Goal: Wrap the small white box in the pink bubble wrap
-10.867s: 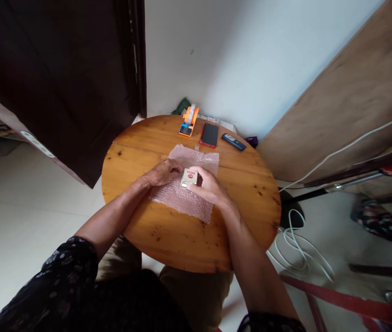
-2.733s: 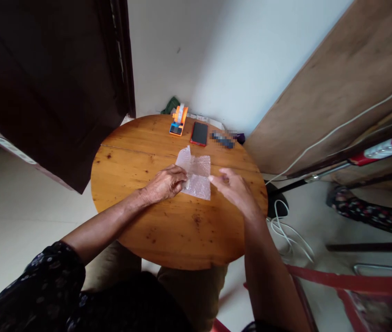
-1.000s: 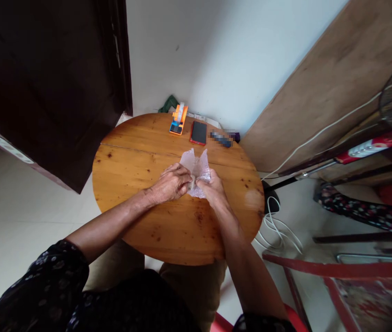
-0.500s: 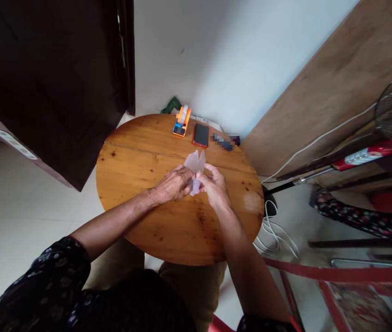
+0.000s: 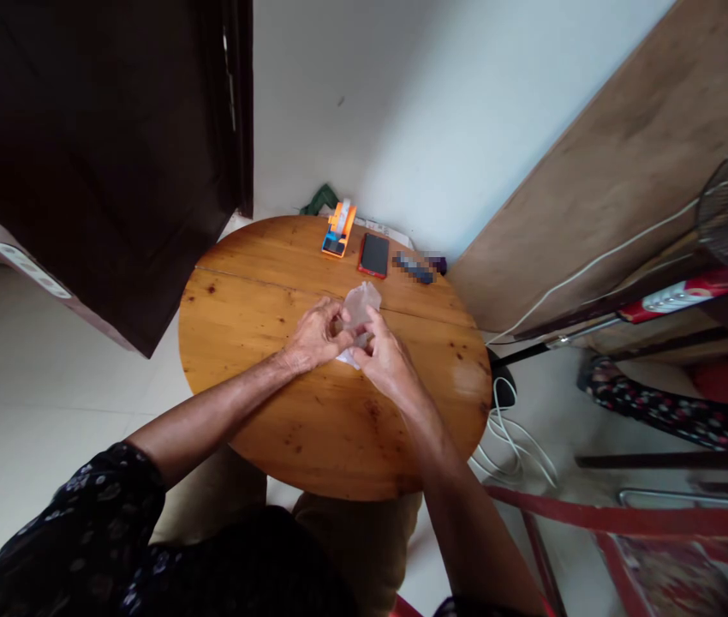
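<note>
Two raised flaps of the bubble wrap [image 5: 362, 305], apart half a second ago, now show as one in the head view. We grip it with our left hand [image 5: 318, 336] and right hand [image 5: 386, 356], on our side of the phone [image 5: 373, 255]. Its sides look folded in; the end toward the phone still stands loose, and we cannot see inside. Left of the phone, the tape dispenser [image 5: 337, 236] stands untouched.

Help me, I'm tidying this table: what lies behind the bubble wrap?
Beyond the bubble wrap, the round wooden table bears an orange tape dispenser, a red-edged smartphone and a pixelated dark object. The patch directly behind the wrap is covered, so I cannot see it.
</note>
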`<state>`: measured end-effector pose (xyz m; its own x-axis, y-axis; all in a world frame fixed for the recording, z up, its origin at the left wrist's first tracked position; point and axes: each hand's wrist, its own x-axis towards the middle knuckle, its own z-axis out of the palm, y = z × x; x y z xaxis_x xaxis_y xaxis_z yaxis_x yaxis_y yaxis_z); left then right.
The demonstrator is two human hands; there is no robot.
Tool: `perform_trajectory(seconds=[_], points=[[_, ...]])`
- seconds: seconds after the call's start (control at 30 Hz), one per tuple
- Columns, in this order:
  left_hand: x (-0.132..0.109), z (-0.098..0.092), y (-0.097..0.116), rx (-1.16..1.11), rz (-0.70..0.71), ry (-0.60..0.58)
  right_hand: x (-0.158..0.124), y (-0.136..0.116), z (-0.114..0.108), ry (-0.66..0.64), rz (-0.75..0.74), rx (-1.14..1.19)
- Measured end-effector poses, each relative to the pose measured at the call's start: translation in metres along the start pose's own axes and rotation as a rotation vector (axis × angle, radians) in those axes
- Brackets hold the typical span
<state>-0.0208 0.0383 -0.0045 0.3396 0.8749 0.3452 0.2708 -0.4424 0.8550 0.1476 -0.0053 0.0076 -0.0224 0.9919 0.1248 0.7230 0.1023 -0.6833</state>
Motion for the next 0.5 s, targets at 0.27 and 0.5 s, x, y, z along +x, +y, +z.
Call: perform_trajectory(seconds=[0.27, 0.5], points=[[-0.002, 0.015, 0.002, 0.061, -0.047, -0.063, -0.003, 0.010, -0.015, -0.076, -0.063, 0.213], [-0.001, 0.017, -0.009, 0.160, 0.145, -0.016, 0.027, 0.029, -0.033, 0.194, -0.045, 0.276]])
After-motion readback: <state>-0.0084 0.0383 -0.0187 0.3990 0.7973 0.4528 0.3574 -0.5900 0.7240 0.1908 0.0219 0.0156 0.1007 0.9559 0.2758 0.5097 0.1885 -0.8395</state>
